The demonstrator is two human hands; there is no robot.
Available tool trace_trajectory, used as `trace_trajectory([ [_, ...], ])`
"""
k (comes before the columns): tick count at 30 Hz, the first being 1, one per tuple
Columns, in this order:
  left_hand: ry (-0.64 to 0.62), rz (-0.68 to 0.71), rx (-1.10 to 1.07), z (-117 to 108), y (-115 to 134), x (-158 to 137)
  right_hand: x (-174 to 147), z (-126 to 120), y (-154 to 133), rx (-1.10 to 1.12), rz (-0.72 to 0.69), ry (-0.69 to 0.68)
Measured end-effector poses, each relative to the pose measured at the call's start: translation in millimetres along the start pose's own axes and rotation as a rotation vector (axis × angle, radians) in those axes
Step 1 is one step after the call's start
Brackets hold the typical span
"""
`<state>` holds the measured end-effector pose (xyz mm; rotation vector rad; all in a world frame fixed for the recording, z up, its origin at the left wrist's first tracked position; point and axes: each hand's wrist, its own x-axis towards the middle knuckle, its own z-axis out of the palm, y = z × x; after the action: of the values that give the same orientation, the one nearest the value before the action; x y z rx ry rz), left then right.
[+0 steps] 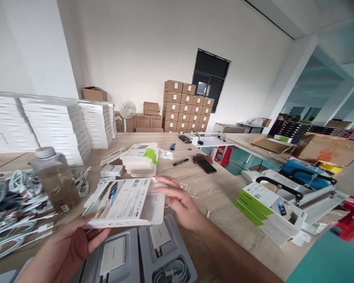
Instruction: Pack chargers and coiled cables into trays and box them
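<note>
A flattish printed cardboard box sleeve (124, 200) is held up between my two hands, its white inside showing at the right end. My left hand (67, 243) grips its near left corner, thumb and fingers closed on the edge. At the right end my right hand (179, 198) has its fingers closed on the card. Below it lie grey trays; the right-hand tray (181, 239) holds a white charger (160, 236) and a coiled cable (172, 272). Another white charger (113, 253) sits in the tray to the left.
A bottle (56, 177) stands beside piled cables (14, 212) on the left. Stacked sleeves (140, 161), a marker (181, 161) and a phone (205, 164) lie farther back. White boxes (56, 125) are stacked behind. Finished green-and-white boxes (268, 212) stand at right.
</note>
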<state>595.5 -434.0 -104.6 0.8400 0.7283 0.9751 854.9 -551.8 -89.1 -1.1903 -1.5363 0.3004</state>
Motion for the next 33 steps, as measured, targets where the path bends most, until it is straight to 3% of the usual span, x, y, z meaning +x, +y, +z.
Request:
trace_trajectory([
  [3, 0.007, 0.011, -0.002, -3, 5, 2, 1, -15, 0, 0.034, 0.157, -0.009],
  [6, 0.058, -0.027, -0.014, -6, 12, 5, -4, -26, 1, -0.075, 0.292, -0.415],
  [9, 0.104, -0.034, -0.018, -9, 16, 7, -12, -23, 6, -0.281, 0.246, -0.789],
  [12, 0.133, 0.002, -0.027, -9, 18, 7, -18, -17, 11, -0.388, 0.2, -0.915],
  [15, 0.145, 0.037, -0.041, -8, 20, 5, -21, -16, 11, -0.401, 0.224, -0.957],
  [20, 0.128, 0.06, -0.043, -8, 21, 3, -27, -5, 0, -0.497, 0.115, -0.888],
  [26, 0.114, 0.048, -0.053, -6, 21, 2, -24, -1, -7, -0.48, 0.127, -0.742],
  [29, 0.084, 0.032, -0.032, -8, 18, 4, -13, -22, -6, -0.344, 0.234, -0.522],
  [33, 0.018, -0.004, -0.009, -6, 10, 2, 2, -47, 12, -0.181, 0.39, -0.066],
])
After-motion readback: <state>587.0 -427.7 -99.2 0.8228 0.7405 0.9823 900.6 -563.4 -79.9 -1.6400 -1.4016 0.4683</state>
